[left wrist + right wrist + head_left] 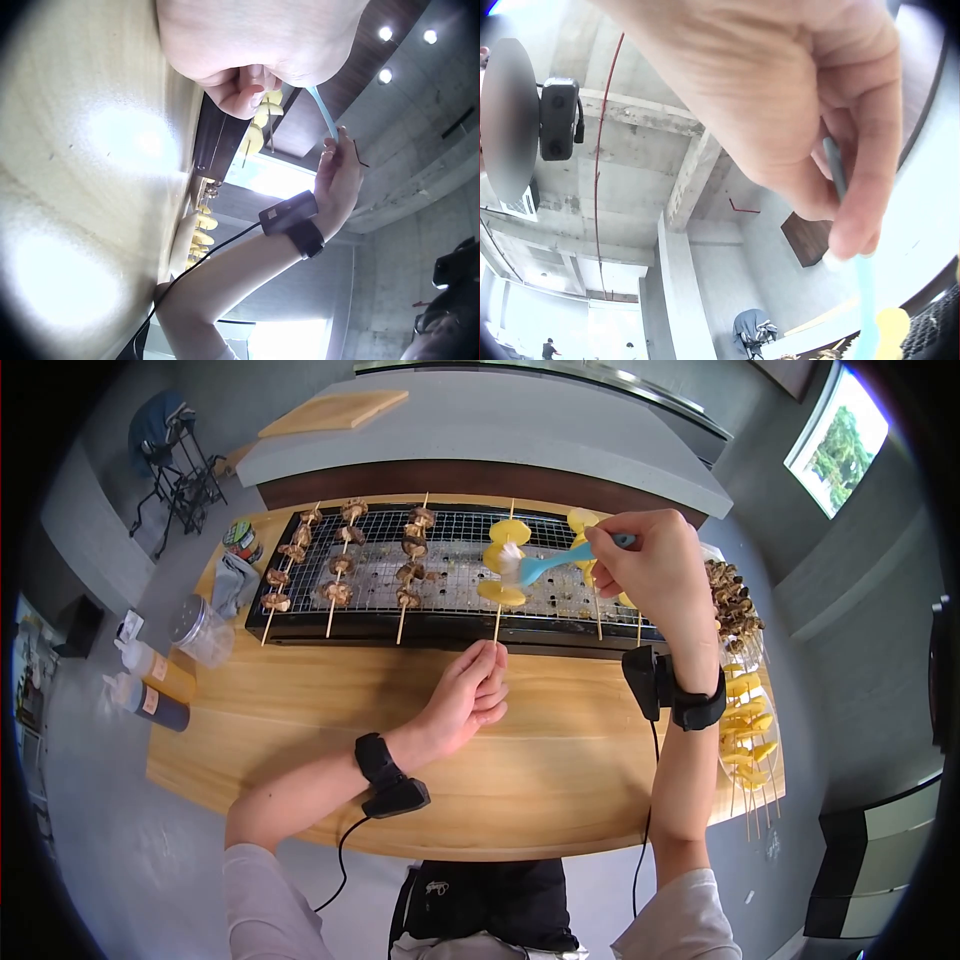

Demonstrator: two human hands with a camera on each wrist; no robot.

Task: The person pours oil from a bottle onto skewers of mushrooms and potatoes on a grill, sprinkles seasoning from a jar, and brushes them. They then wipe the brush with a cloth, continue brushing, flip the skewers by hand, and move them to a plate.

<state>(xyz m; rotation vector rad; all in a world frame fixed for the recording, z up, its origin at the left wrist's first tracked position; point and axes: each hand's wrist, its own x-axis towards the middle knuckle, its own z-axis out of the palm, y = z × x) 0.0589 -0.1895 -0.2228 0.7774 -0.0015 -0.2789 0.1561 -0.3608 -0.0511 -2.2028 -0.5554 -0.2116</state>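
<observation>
My left hand (468,698) pinches the lower end of a wooden skewer that carries yellow slices (502,593) over the grill's wire mesh. In my right hand (650,565) is the handle of a light blue brush (545,565), its pale bristles touching the slices on that skewer. The left wrist view shows my left hand (259,37) close up, its fingertips curled in, with the right hand (341,184) beyond on the brush. The right wrist view has the brush handle (865,300) between the thumb and fingers of my right hand (802,112).
Mushroom skewers (338,567) lie across the left of the black grill (375,637). More yellow skewers (745,735) and a pile of brown skewers (735,600) are at the right. Bottles (160,670) and a clear jar (202,632) stand at the table's (300,705) left.
</observation>
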